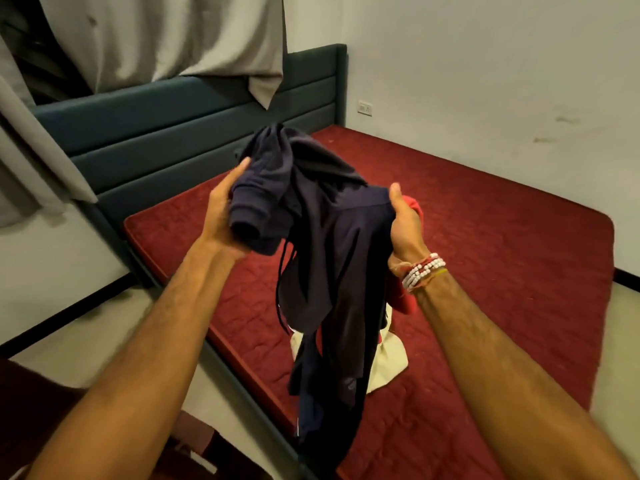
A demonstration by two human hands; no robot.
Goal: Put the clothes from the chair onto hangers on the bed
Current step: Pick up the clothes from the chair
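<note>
I hold a bundle of dark navy clothes (332, 244) in the air over the near left part of the bed (485, 244). My left hand (225, 216) grips a bunched end of the navy cloth. My right hand (403, 223) grips the other side together with a red garment (415, 213) that hangs behind my wrist. A cream-white garment (391, 358) shows beneath the navy cloth, low over the red mattress; whether it lies on the bed or hangs I cannot tell. Thin dark cords dangle from the bundle. No hanger and no chair are in view.
The bed has a red quilted mattress and a dark teal padded headboard (194, 126) at the left. Grey curtains (166, 36) hang over the headboard. A white wall with a socket (364, 108) bounds the far side. Pale floor (104, 327) runs along the bed's left edge.
</note>
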